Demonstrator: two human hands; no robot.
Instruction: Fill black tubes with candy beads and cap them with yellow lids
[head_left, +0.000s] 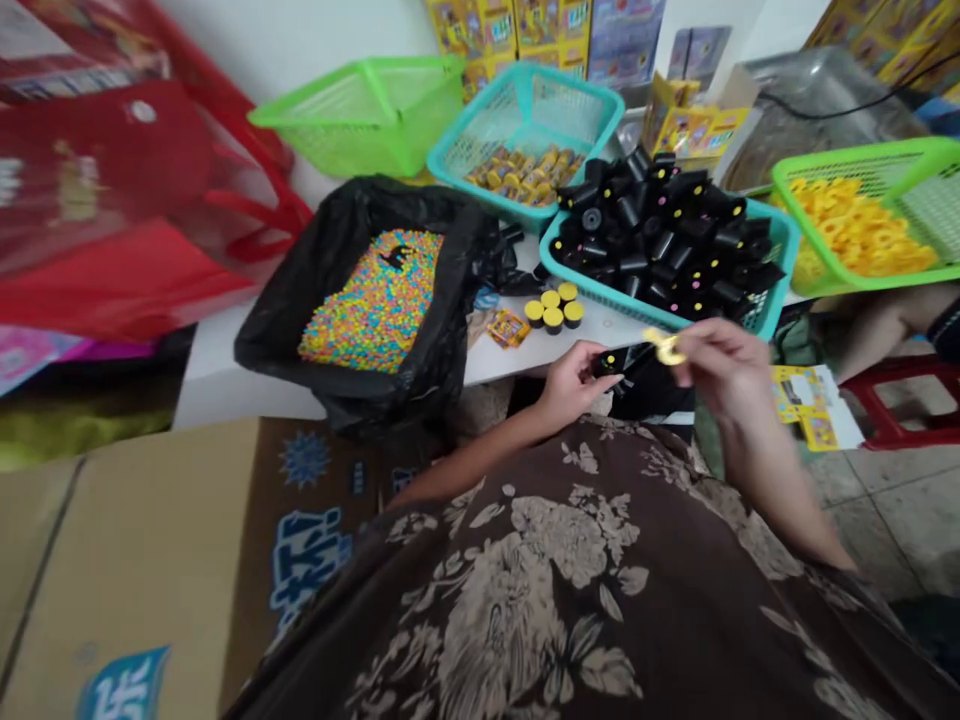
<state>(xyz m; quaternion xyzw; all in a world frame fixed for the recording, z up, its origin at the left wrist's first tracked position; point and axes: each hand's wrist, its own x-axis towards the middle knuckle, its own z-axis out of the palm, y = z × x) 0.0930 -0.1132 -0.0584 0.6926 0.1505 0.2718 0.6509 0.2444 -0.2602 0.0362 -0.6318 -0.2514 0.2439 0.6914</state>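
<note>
While your left hand (571, 386) grips black casing (609, 364), right hand (726, 365) pinches yellow ring (669, 350); likely light, stiff: hold rim

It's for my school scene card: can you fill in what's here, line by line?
Left fingers: holding a black plastic piece with a yellow dot
Right fingers: pinching a yellow plastic piece
Black plastic bag: tiny multicoloured balls
Nearer turquoise plastic basket: heaped black plastic pieces
Rightmost lime-green plastic basket: yellow pieces
White table: five short black cylinders, yellow tops
</note>
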